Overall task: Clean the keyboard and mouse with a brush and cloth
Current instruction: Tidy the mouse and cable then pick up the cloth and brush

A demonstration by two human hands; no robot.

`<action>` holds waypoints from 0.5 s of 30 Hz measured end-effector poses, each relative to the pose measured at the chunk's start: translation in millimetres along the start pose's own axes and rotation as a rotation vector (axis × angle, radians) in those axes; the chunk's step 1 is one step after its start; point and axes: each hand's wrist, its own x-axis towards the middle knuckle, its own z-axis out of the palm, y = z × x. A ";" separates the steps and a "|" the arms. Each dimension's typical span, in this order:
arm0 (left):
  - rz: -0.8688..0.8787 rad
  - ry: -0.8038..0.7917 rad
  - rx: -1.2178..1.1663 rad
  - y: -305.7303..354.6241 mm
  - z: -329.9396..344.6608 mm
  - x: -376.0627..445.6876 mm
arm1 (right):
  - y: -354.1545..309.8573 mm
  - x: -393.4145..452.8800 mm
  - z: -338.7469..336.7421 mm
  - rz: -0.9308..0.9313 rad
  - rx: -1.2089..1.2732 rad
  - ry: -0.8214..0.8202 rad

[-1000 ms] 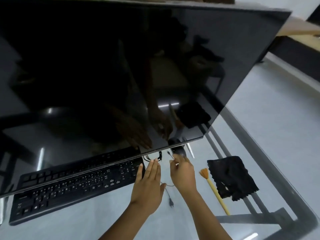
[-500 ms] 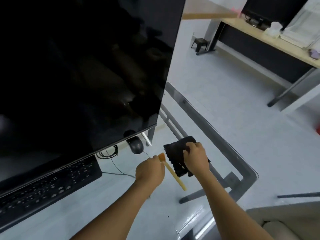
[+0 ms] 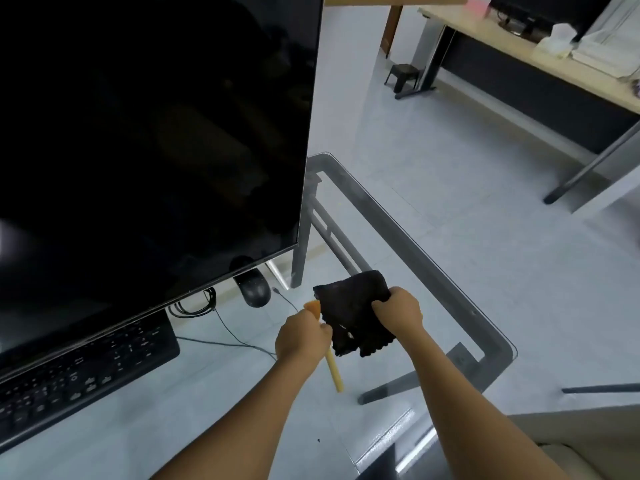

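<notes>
While the left hand (image 3: 302, 336) grips the brush (image 3: 333, 369), the right hand (image 3: 398, 311) clutches the cloth (image 3: 353, 315).

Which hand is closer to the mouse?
Left. The left hand, holding the brush, is just below the mouse; the right hand, gripping the cloth, is farther right.

Office setting, indicated by a large monitor (image 3: 149, 140), keyboard (image 3: 79, 372) and mouse (image 3: 255, 289) on a glass counter (image 3: 408, 237), paper-stacked desk (image 3: 540, 60) seen far right
</notes>
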 end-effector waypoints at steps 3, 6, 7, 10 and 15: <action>-0.003 0.000 -0.096 3.4 -10.1 -12.7 | -7.6 -11.4 -15.2 -0.070 0.146 -0.030; 0.060 0.014 -0.150 17.3 -34.9 -31.8 | -21.5 -30.9 -45.7 -0.171 0.143 0.005; 0.075 0.001 -0.171 22.1 -39.0 -37.5 | -22.6 -35.0 -52.9 -0.180 0.147 0.017; 0.137 0.015 -0.237 46.1 -77.5 -54.7 | -38.9 -52.9 -97.1 -0.232 0.191 0.118; 0.301 0.067 -0.313 94.3 -151.1 -93.3 | -70.1 -89.6 -184.7 -0.303 0.260 0.308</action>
